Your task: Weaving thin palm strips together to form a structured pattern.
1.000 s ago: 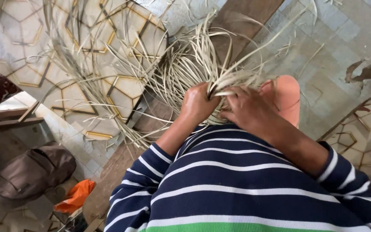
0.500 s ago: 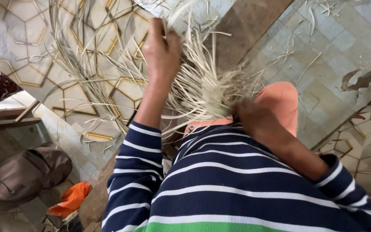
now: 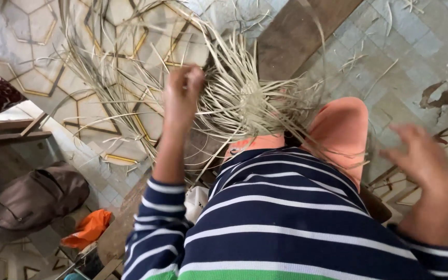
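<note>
A tangled bundle of pale, dry, flat straw-like strips (image 3: 244,103) sits over the person's knees in orange trousers (image 3: 340,129). The strips are thin, narrow and straw-coloured; at the knees they crowd into a dense knot, and from it they fan out loosely in every direction, many long ends curling away over the floor of hexagon-patterned tiles (image 3: 32,78) beyond the knees.

The left hand (image 3: 182,93) is raised just beside that knot, on its left edge, with the fingers curled together in a fist around a few of the strips. The right hand (image 3: 421,161) is well apart from the bundle, off to the right of the knees, blurred, with its fingers spread apart and nothing in them.

Both arms wear navy sleeves with white stripes (image 3: 161,218). A brown wooden plank (image 3: 291,36) lies on the floor past the knot. Left of the knees, well away from them, a brown bag (image 3: 32,199) lies on the floor, with a crumpled orange cloth (image 3: 89,228) just beside it.
</note>
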